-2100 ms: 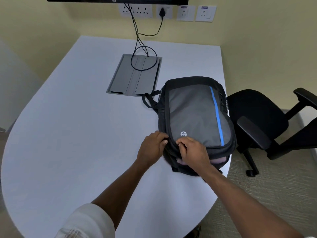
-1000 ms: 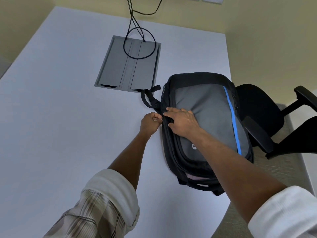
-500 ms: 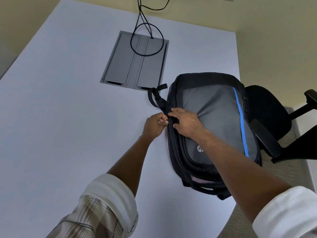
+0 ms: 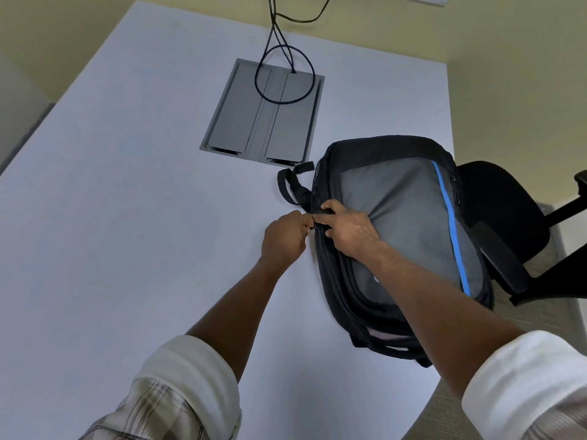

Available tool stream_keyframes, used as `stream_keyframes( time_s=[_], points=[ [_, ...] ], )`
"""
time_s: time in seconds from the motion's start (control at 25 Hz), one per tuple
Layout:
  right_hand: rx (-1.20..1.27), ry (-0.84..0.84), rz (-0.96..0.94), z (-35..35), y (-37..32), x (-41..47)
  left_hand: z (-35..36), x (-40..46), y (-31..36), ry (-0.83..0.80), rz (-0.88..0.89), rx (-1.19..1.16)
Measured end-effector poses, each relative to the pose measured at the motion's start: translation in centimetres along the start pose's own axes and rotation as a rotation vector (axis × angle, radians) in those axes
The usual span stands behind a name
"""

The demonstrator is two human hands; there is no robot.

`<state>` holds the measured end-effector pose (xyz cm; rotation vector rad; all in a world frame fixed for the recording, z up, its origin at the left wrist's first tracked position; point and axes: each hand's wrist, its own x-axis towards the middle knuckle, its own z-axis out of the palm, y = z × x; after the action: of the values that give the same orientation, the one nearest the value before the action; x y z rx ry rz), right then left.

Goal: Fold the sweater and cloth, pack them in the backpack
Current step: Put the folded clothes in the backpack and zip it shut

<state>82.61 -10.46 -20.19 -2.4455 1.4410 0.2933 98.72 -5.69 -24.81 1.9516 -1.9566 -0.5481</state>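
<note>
**Mia:** Where is the bag?

**Ben:** The backpack [image 4: 403, 223] lies flat on the white table [image 4: 127, 217], near the right edge. It is black and grey with a blue stripe [image 4: 451, 223] down one side.

**Mia:** What are the hands doing?

**Ben:** Both are at the left side of the bag. The left hand [image 4: 284, 238] is curled up, and its finger and thumb pinch something tiny and dark at the bag's edge. I think it is the zip tab, but it is too small to be sure.

**Mia:** And the other one?

**Ben:** The right hand [image 4: 347, 228] rests on top of the bag. Its fingers bend over the black edge and hold it down, right beside the left hand. The two hands almost touch.

**Mia:** Can you see any clothes?

**Ben:** Just a bit of something pink [image 4: 384, 336] peeks out of the bag's near end. I cannot tell if it is the sweater or the cloth.

**Mia:** What else is there?

**Ben:** A black strap [image 4: 290, 185] sticks out from the bag's far left corner. Behind it, a grey panel [image 4: 263, 112] is set in the table, with a black cable [image 4: 282, 77] looped on it. A black chair [image 4: 498, 211] stands just beside the table, to the right of the bag. The person's sleeves [image 4: 187, 376] are rolled up, white inside and checked outside.
</note>
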Motion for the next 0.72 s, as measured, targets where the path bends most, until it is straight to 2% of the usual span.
stream_keyframes(
  time_s=[0.24, 0.56, 0.72],
  points=[
    [-0.034, 0.019, -0.014, -0.5, -1.5, 0.5, -1.1, -1.9, 0.3, 0.040, 0.031, 0.101],
    [0.013, 0.085, 0.031, -0.3, -3.0, 2.4, -1.5, -2.2, 0.1, 0.071, -0.081, 0.137],
    [0.022, 0.093, 0.029, -0.4, -3.1, 3.4, -1.5, -2.3, -0.4, 0.079, -0.066, 0.133]
  ],
)
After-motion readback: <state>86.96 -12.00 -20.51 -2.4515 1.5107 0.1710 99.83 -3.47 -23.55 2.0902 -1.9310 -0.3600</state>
